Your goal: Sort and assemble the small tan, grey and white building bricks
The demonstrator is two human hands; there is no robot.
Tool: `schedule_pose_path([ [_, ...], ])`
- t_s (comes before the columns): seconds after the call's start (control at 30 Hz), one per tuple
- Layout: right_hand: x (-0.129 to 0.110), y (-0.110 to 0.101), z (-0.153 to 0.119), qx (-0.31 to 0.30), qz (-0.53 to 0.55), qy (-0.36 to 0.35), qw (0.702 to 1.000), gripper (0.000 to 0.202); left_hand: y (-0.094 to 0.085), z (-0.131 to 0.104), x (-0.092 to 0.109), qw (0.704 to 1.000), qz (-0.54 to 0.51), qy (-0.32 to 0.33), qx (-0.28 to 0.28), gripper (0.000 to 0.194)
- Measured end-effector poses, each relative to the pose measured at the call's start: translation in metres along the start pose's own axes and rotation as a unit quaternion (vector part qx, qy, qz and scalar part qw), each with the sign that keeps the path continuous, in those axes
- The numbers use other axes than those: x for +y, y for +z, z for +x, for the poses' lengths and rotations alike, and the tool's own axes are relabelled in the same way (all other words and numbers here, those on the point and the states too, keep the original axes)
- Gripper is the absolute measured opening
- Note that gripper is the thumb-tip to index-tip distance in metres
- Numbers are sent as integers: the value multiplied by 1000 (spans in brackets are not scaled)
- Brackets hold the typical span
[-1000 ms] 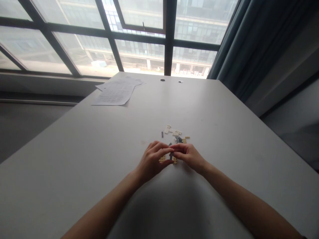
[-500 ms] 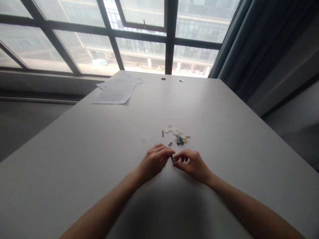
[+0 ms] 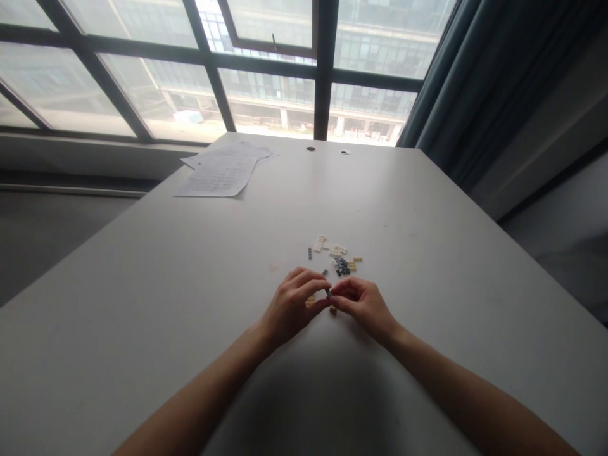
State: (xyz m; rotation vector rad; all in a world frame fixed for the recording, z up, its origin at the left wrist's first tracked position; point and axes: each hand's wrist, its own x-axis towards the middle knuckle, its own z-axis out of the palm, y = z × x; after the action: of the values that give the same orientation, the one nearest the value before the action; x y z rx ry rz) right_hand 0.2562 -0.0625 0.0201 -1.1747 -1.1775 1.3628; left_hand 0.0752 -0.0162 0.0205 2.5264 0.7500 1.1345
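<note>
Between the fingertips of my left hand [image 3: 301, 292] and my right hand [image 3: 360, 301] is a small grey toy brick [image 3: 328, 292], gripped from both sides. Tan bricks [image 3: 310, 301] show partly behind my left fingers and thumb. Another tan brick [image 3: 333, 310] lies just below my fingertips. Beyond my hands rests a loose pile of dark grey bricks [image 3: 341, 266], with yellow-tan bricks [image 3: 352, 266] at its right and white bricks [image 3: 338, 251] behind. A narrow grey brick [image 3: 310, 253] and a small grey piece [image 3: 325, 272] sit to the left of the pile.
All of this is on a wide white table [image 3: 427, 253]. Printed papers [image 3: 221, 171] lie at its far left, and two round holes, one of them a dark hole [image 3: 310, 149], are near the back edge. Windows stand behind, with a dark curtain [image 3: 456, 82] at the right.
The grey brick in my fingers has turned and shifted slightly upward, with both hands closing nearer around it. Tan bricks near my left fingers and below the fingertips now show.
</note>
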Motion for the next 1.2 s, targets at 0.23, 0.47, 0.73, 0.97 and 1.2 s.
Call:
schedule_pose_path([
  [0.23,-3,-13,0,13,-168,-48,985,17,-1,-2,0,999,7,-31,-23,24],
  [0.47,-3,-25,-2,-2,-404,-121,907,29,1,-3,0,990,32,-70,-120,32],
  [0.73,8,-18,-5,-19,-472,-138,870,33,4,-3,4,983,29,-96,-151,35],
  [0.97,9,-21,-4,-12,-475,-141,869,29,6,-5,3,983,48,-81,-158,35],
  [1.2,8,-29,1,-16,-478,-139,867,28,9,-3,7,980,82,-70,-170,18],
])
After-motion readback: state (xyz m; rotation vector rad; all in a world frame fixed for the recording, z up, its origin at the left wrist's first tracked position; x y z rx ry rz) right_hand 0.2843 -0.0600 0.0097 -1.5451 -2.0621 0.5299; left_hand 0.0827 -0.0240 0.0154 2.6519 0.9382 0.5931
